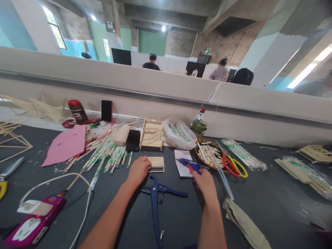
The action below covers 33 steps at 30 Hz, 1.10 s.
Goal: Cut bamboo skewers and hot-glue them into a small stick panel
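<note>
My left hand (139, 170) grips the left end of a small panel of wooden sticks (157, 162) lying on the dark table. A separate stick runs along the panel's near side. My right hand (205, 182) is closed on a blue hot glue gun (190, 164) with an orange trigger. Its nozzle points left over a white sheet of paper (181, 172). Between my forearms lies a blue pipe cutter (155, 204) with its handles spread apart. Behind the panel stands a stick-built frame (153, 135) with loose sticks in it.
Right of the glue gun are a basket of stick pieces (207, 152), red and yellow scissors (234, 166), clear glue sticks (225, 185) and a cloth (243, 221). Packaged chopsticks (103, 152) spread behind my left hand. A purple power strip (36, 221) with a white cable lies left.
</note>
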Available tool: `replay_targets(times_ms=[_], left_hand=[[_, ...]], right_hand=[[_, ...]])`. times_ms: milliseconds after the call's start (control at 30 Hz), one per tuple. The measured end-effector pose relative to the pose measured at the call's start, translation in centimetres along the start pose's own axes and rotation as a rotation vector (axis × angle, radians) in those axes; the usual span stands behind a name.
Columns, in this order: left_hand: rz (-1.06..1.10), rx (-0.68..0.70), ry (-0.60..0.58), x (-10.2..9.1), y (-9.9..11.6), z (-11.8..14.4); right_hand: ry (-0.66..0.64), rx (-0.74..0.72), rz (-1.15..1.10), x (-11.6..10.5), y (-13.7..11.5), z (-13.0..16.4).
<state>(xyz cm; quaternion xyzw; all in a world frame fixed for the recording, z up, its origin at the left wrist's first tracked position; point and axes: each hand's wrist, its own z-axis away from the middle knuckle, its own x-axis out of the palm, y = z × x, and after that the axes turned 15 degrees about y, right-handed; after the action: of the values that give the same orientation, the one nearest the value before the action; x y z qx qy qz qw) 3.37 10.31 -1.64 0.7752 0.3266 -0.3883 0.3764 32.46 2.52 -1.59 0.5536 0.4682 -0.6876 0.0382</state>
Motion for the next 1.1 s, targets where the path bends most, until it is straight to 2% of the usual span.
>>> replay_targets(times_ms=[100,167,233,467,600,700,800,933,1100], left_hand=[[-0.011,0.006,-0.003,0.0,0.0,0.0],[-0.013,0.001,0.001,0.1,0.0,-0.1],[-0.013,-0.004,0.004,0.2,0.0,-0.1],[-0.019,0.022,0.047,0.3,0.0,0.1],[-0.021,0.033,0.05,0.3,-0.1,0.1],[-0.014,0.025,0.058,0.4,-0.1,0.1],[-0.003,0.021,0.059,0.4,-0.1,0.1],[0.014,0.013,0.068,0.4,-0.2,0.2],[0.031,0.008,0.064,0.4,-0.3,0.2]], right_hand=[[-0.067,0.122,-0.308,-0.4,-0.1,0.1],[-0.083,0.14,-0.495,-0.8,-0.8,0.4],[-0.098,0.111,-0.592,-1.1,-1.4,0.7],[-0.026,-0.061,-0.43,-0.6,-0.7,0.3],[0.014,-0.074,-0.261,0.0,0.0,-0.2],[0.036,-0.043,-0.214,0.2,0.1,-0.2],[-0.014,0.047,-0.302,0.1,-0.5,0.2],[-0.138,0.178,-0.601,-0.4,-1.8,1.2],[-0.19,0.204,-0.845,-1.3,-3.0,1.8]])
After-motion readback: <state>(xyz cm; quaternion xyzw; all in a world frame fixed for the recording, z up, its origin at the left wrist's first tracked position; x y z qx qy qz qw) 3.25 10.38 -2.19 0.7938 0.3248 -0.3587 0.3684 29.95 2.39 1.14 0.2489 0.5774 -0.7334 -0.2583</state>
